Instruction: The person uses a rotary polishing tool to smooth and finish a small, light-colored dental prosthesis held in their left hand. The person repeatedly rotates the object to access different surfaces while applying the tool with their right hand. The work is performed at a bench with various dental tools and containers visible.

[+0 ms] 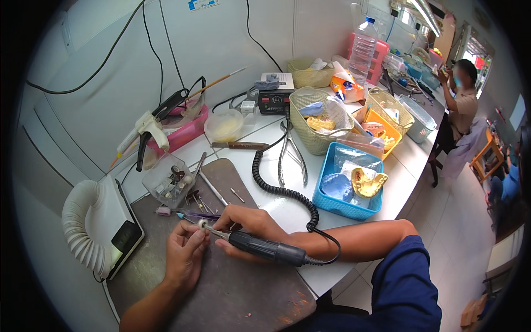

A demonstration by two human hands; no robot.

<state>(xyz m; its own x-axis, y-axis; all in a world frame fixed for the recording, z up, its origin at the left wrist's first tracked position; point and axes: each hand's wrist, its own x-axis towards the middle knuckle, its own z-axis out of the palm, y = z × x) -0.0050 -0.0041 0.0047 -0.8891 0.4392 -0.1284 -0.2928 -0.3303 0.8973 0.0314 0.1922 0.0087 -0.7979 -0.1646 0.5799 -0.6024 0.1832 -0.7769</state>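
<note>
My right hand (251,222) is wrapped round a black rotary handpiece (268,247), whose metal nose points left. A small pale round bit (203,223) sits at its tip, right by the fingers of my left hand (185,254). Those fingers are pinched together; whatever they hold is too small and covered to name. Just beyond them shows a small blue pointed tip (181,215). From the handpiece's rear a coiled black cord (260,176) loops over my right forearm and up to a control box (273,102). Both hands are above a grey-brown work board (238,293).
Behind my hands lie loose burs (206,206), a clear box of bits (168,180) and wire pliers (292,157). A white suction hose (83,221) stands left. Dental models (368,182) fill a blue basket (348,209) at right, near other baskets. A person (459,105) sits farther off.
</note>
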